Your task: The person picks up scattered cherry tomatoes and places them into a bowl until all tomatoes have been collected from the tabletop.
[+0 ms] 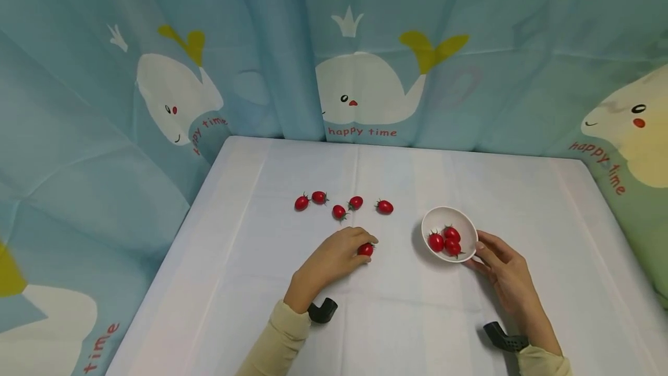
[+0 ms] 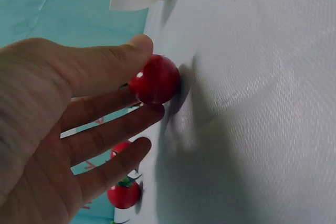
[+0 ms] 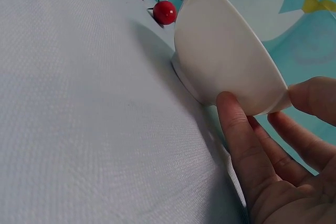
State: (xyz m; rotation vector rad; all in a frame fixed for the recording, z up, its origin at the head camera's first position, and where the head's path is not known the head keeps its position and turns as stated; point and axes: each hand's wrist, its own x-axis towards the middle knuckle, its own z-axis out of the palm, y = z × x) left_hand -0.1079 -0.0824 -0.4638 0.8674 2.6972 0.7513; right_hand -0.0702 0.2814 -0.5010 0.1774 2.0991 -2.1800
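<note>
My left hand [image 1: 339,252] is low over the white table, pinching a red cherry tomato [image 1: 366,249] between thumb and fingers. Up close in the left wrist view, this tomato [image 2: 156,79] has its shadow right beside it on the cloth. My right hand [image 1: 503,268] grips the right side of a small white bowl [image 1: 470,230], the thumb at the rim and fingertips against the outer wall. Inside the bowl lie three cherry tomatoes [image 1: 435,242]. From the right wrist, the bowl's smooth outside [image 3: 226,51] shows, its foot close to the cloth.
Several loose cherry tomatoes [image 1: 339,212] lie spread beyond my left hand, the rightmost tomato [image 1: 384,207] nearest the bowl. A white cloth covers the table [image 1: 396,329]. Behind and to the left hangs a blue curtain [image 1: 271,33] printed with whales.
</note>
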